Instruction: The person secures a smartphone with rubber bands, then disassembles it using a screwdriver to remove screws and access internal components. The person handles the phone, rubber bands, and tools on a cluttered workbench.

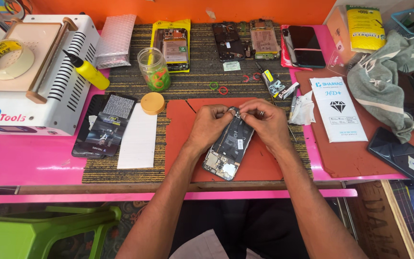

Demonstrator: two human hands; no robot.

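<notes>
An opened phone with its back cover off lies tilted on a red work mat, showing a black battery and circuit parts. My left hand and my right hand meet over the phone's upper end, fingertips pinched together on something small there. What the fingertips hold is hidden. My right hand wears a ring. Both forearms reach in from the bottom of the view.
A white machine with a tape roll stands at left. Nearby are a yellow bottle, a jar of rubber bands, an orange lid, other opened phones, a packet, a grey cloth.
</notes>
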